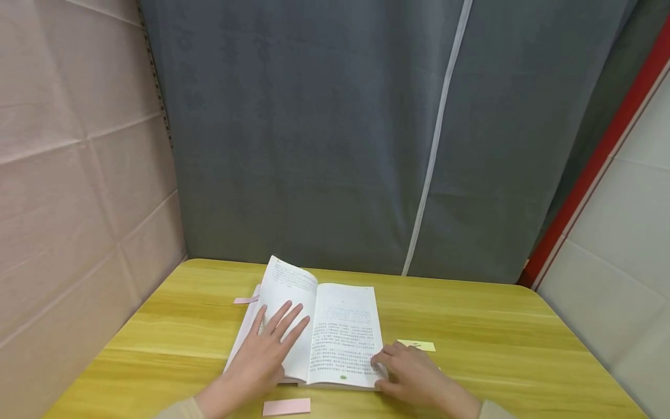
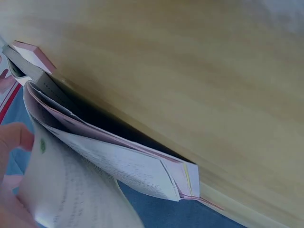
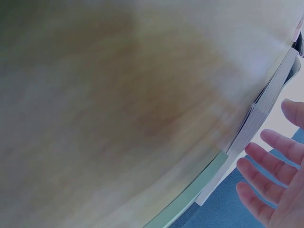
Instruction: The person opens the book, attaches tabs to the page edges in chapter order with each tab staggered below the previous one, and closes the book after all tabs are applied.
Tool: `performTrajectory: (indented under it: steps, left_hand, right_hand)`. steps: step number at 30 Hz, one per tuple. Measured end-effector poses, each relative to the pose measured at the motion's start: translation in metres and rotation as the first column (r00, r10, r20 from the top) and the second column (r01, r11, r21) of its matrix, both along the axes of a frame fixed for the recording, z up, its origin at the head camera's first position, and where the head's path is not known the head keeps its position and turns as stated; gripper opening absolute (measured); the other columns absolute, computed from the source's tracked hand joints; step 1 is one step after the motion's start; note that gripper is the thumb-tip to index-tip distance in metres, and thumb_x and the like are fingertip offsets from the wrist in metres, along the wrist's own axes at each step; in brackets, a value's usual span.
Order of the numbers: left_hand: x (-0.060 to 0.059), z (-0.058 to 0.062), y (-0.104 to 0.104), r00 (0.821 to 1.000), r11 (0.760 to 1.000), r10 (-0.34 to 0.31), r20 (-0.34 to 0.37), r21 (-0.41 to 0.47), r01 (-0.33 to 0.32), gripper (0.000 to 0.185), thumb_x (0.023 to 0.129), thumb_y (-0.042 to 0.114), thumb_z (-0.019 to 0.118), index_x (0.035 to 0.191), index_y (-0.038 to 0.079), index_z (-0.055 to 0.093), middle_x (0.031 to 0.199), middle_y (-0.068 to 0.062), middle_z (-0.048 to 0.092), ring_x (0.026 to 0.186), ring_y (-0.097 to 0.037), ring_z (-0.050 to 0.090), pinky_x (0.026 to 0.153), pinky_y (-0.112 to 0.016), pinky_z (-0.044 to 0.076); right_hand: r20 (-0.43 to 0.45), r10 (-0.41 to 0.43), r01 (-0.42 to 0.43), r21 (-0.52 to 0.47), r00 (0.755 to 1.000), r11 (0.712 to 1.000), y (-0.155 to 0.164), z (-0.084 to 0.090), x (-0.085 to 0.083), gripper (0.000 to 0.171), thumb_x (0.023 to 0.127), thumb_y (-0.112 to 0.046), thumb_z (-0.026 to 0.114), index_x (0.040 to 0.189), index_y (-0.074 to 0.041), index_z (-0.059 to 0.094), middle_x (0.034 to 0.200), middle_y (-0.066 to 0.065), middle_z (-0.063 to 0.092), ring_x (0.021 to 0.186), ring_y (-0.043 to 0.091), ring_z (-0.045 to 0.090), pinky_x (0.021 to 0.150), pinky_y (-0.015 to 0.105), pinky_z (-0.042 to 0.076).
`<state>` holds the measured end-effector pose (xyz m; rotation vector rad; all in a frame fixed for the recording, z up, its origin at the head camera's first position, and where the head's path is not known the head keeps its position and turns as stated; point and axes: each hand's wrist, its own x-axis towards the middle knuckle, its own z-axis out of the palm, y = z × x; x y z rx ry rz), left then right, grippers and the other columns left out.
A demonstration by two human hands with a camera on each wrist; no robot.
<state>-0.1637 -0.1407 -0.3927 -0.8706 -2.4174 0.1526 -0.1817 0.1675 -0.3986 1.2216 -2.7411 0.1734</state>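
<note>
An open book (image 1: pixel 345 337) lies on the table with printed text on both pages. Across its left page spreads my left hand (image 1: pixel 264 352), fingers straight and apart, while that page's top corner is lifted and curved. The left wrist view shows the bowed page (image 2: pixel 76 175) and the looser leaves under it, with part of the hand (image 2: pixel 14 175) at the left edge. At the book's lower right edge is my right hand (image 1: pixel 410 372), its fingertips at the page's side. In the right wrist view its fingers (image 3: pixel 273 164) are loose and separate beside the page block (image 3: pixel 268 102).
A pink sticky-note pad (image 1: pixel 286 407) lies in front of the book. A pale yellow-green pad (image 1: pixel 417 345) with dark marks sits just beyond the right hand. One pink paper tab (image 1: pixel 245 300) sticks out at the book's left. A grey curtain (image 1: pixel 314 134) hangs behind the table.
</note>
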Motion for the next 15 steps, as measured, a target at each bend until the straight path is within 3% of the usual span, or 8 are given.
performTrajectory:
  steps: [15]
  left_hand:
    - [0.0001,-0.0099,-0.0062,0.999,0.999,0.033,0.043,-0.006,-0.033,0.064,0.052,0.010,0.061,0.115,0.010,0.054,0.128,-0.012,0.041,0.117,-0.032,0.035,0.087,-0.054,0.028]
  right_hand:
    - [0.027,-0.011,0.011,0.007,1.000,1.000,-0.0003,0.0006,0.0000,0.031,0.081,-0.040,0.058,0.101,-0.017,0.062,0.100,-0.004,0.057,0.101,0.023,0.052,0.078,0.043,0.043]
